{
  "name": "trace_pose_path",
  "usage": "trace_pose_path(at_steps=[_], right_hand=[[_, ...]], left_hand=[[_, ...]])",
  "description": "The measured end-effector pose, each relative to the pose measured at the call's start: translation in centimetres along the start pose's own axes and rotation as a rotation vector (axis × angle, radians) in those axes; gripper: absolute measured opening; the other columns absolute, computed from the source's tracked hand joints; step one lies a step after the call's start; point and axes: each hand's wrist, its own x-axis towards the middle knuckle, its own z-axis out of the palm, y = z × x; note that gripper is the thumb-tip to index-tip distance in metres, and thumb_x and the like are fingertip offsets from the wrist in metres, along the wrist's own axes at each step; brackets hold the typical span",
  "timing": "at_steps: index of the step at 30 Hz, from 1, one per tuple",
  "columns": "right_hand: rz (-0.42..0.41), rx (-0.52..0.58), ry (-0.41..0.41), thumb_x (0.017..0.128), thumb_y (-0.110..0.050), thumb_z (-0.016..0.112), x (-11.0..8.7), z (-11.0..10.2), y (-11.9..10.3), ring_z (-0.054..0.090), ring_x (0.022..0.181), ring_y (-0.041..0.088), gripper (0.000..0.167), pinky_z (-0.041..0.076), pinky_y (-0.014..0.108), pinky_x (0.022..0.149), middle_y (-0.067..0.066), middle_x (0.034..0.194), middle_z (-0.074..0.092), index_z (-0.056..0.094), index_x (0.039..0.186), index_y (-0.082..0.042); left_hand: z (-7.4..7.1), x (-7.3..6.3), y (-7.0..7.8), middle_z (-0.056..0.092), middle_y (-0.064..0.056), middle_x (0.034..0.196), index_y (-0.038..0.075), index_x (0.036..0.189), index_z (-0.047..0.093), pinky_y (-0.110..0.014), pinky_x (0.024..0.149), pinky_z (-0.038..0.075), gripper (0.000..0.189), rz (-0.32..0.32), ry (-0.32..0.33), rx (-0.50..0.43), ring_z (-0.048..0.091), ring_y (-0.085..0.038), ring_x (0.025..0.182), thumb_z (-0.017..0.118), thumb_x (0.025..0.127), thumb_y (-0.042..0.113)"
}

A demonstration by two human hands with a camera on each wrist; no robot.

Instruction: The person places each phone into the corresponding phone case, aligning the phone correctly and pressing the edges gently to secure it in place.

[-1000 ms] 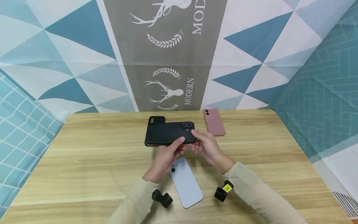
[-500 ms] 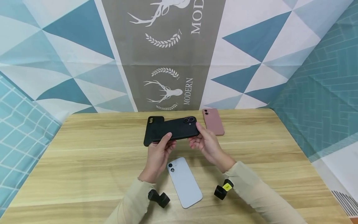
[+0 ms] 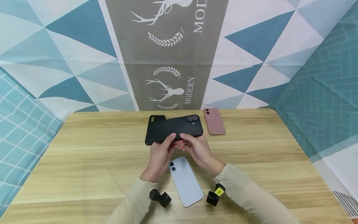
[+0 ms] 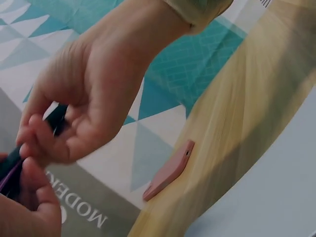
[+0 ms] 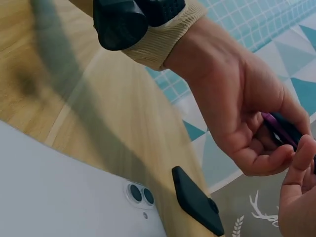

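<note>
In the head view a black-backed phone point(image 3: 181, 127) with two camera lenses is held just above the table, lens end to the right. My left hand point(image 3: 160, 157) pinches its near long edge, thumb on the back and fingers curled below. Close beside it, my right hand point(image 3: 199, 152) grips the same edge in the same way. Both wrist views show a purple strip along the held phone's edge point(image 5: 276, 129). Partly hidden behind it lies a flat black phone case point(image 3: 153, 130) with light showing at its camera openings; the right wrist view shows it tilted by perspective.
A white phone point(image 3: 186, 183) lies back up between my forearms. To the right of the held phone lies a pink phone point(image 3: 214, 122), near the far edge of the wooden table point(image 3: 98, 168). A patterned cloth point(image 3: 240, 56) rises behind the table.
The held phone has been raised and shifted a little to the right. My right hand has moved from its right end to the near long edge, close to my left hand, which has slid left.
</note>
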Motion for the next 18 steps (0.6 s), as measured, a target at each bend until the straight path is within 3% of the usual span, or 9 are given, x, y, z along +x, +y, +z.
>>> trace_pose_path(at_steps=[6, 12, 18], right_hand=[[-0.044, 0.025, 0.039, 0.09, 0.0, 0.051, -0.08, -0.63, -0.68, 0.056, 0.048, 0.007, 0.012, 0.044, 0.016, 0.047, -0.001, 0.058, 0.064, 0.056, 0.094, -0.01], [-0.023, 0.059, 0.073, 0.091, -0.003, 0.051, -0.09, -0.64, -0.77, 0.054, 0.049, 0.007, 0.013, 0.042, 0.016, 0.047, -0.002, 0.057, 0.062, 0.059, 0.084, -0.01], [0.03, 0.033, 0.022, 0.092, -0.009, 0.055, 0.01, -0.15, -0.42, 0.054, 0.053, 0.006, 0.011, 0.045, 0.015, 0.05, -0.003, 0.061, 0.063, 0.058, 0.081, -0.009]], left_hand=[[-0.89, -0.02, 0.81, 0.068, -0.001, 0.07, 0.008, 0.078, 0.067, -0.018, 0.066, 0.056, 0.018, -0.007, -0.003, 0.051, 0.065, -0.01, 0.067, 0.056, 0.092, 0.012], [-1.06, 0.15, 0.87, 0.068, -0.002, 0.071, 0.01, 0.076, 0.069, -0.018, 0.067, 0.055, 0.02, -0.005, -0.028, 0.066, 0.064, -0.01, 0.069, 0.056, 0.092, 0.011], [-0.9, 0.21, 0.75, 0.067, -0.001, 0.071, 0.01, 0.076, 0.068, -0.017, 0.066, 0.055, 0.02, 0.001, -0.01, 0.053, 0.063, -0.009, 0.068, 0.057, 0.092, 0.011]])
